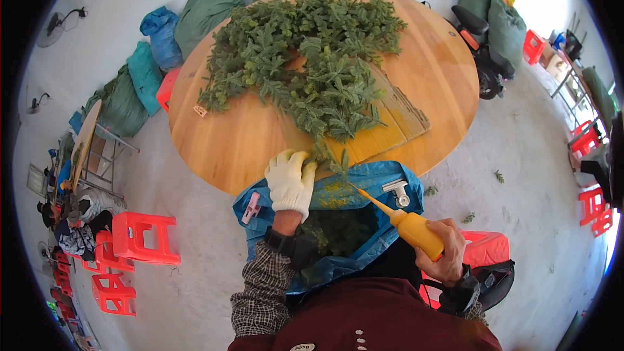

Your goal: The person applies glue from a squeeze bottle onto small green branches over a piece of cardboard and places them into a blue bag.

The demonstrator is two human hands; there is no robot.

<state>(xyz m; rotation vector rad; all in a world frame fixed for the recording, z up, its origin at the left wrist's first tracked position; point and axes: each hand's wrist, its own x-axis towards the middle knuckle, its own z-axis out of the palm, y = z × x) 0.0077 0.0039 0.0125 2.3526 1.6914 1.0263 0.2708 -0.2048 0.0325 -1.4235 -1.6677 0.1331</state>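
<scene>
My left hand, in a white work glove, pinches a small green artificial fir sprig at the table's near edge. In my bare right hand is a yellow squeeze bottle with a long thin nozzle, its tip pointing at the sprig, close to it. Below both hands a blue plastic bag hangs wide-mouthed from the table edge, with dark green sprigs inside. A pink clip and a silver metal clip grip its rim. Yellow residue speckles the bag's far lip.
A heap of green fir sprigs covers much of the round wooden table, partly over flattened cardboard. Red stools stand at left. Full sacks line the wall, and a scooter is parked behind right.
</scene>
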